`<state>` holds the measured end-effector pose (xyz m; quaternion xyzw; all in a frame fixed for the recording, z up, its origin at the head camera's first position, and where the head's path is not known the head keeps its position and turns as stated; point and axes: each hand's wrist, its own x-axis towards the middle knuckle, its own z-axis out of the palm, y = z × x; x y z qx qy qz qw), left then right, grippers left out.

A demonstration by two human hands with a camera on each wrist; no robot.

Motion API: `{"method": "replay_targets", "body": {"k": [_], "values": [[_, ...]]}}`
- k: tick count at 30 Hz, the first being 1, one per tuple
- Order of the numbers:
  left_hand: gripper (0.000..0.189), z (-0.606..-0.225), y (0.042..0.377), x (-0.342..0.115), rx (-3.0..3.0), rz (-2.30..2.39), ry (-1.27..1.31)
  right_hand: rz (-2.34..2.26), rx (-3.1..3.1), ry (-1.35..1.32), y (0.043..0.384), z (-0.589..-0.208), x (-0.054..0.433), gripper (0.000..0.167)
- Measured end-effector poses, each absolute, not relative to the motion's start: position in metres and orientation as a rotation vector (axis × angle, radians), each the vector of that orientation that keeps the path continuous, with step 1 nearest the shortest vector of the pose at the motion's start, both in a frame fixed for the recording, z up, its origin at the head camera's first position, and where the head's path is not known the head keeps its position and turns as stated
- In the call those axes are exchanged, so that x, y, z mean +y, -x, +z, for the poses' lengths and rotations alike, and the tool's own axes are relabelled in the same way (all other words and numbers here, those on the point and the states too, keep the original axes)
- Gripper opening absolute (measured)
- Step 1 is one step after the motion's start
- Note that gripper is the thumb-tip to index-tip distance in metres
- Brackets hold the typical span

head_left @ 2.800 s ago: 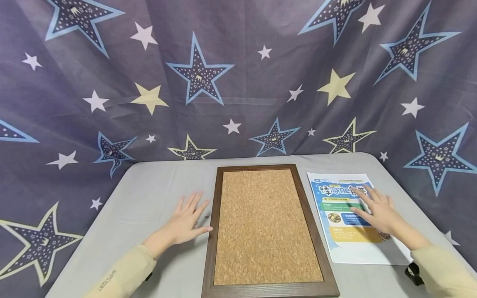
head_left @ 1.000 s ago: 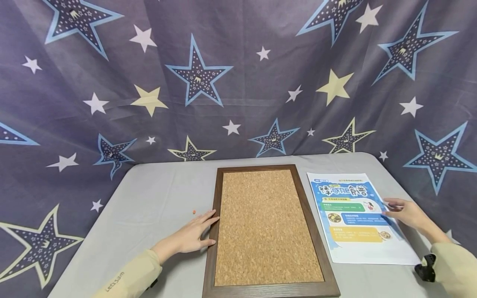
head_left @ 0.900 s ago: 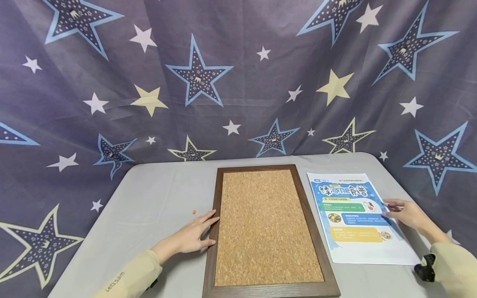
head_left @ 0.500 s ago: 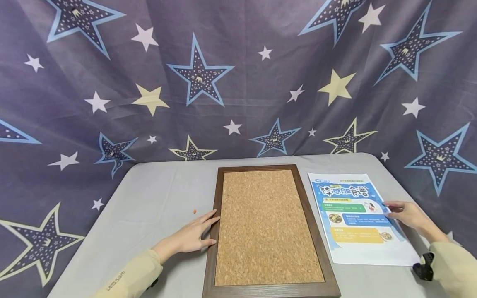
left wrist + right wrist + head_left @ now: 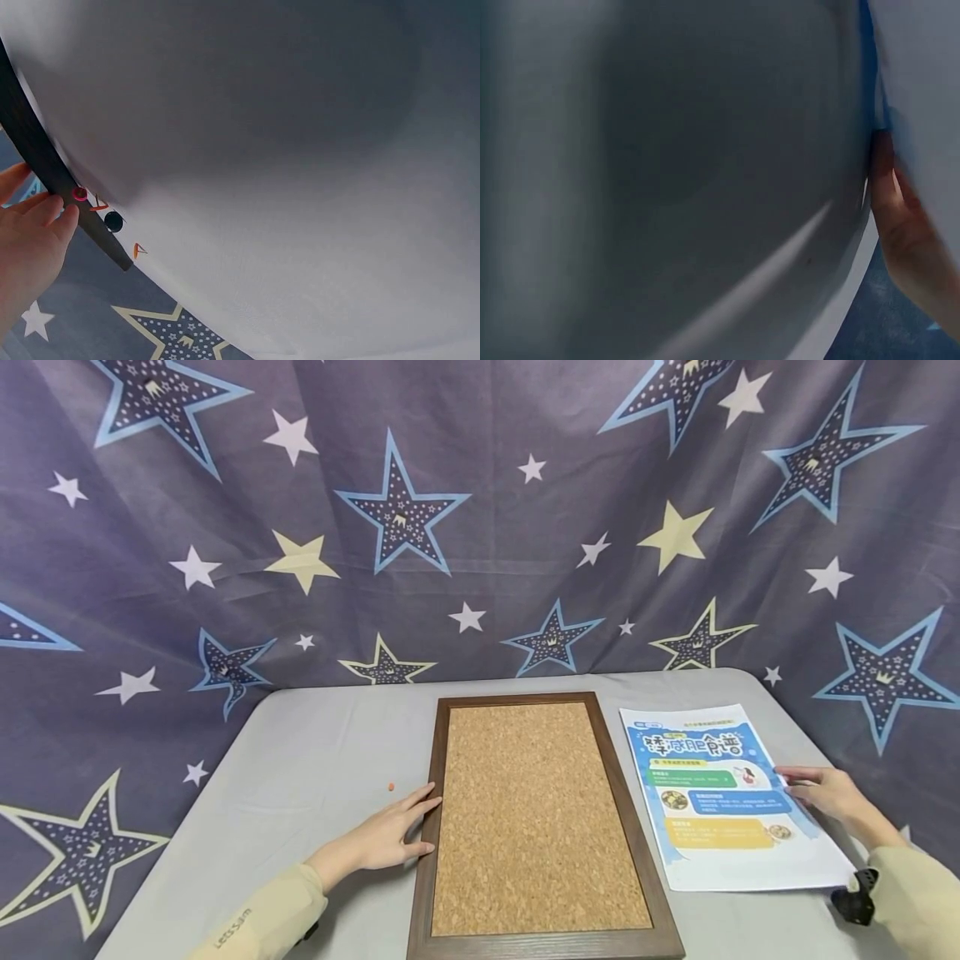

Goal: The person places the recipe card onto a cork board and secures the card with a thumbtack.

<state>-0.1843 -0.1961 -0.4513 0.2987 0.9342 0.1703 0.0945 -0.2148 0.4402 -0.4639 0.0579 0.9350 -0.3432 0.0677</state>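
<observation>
A cork board (image 5: 540, 818) in a dark brown wooden frame lies at the table's middle. Against its left side, my left hand (image 5: 375, 839) rests with fingers extended, fingertips and thumb at the frame. To the board's right lies a printed poster sheet (image 5: 705, 783) with a blue heading, green, blue and yellow bands and a white lower margin. My right hand (image 5: 836, 795) pinches the sheet's right edge, which is raised a little. In the right wrist view, the fingers (image 5: 889, 187) are at the paper's edge, partly hidden behind it.
Several small coloured pushpins, among them a dark one (image 5: 113, 221), lie beside the frame's left side; in the head view one orange pin (image 5: 391, 787) shows past the left hand. A star-patterned curtain (image 5: 487, 527) hangs behind the grey-covered table (image 5: 300, 735).
My left hand came down onto the frame's left side, and my right hand moved from over the poster to its right edge. Just now the poster's right side has lifted and shifted slightly right.
</observation>
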Motion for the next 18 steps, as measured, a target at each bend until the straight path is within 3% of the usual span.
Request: {"method": "replay_targets", "body": {"k": [18], "values": [[0.065,-0.4502,0.1820,-0.1962,2.761,0.531,-0.884,-1.163,2.788,-0.245,0.2091,-0.4570,0.4448,0.054]]}}
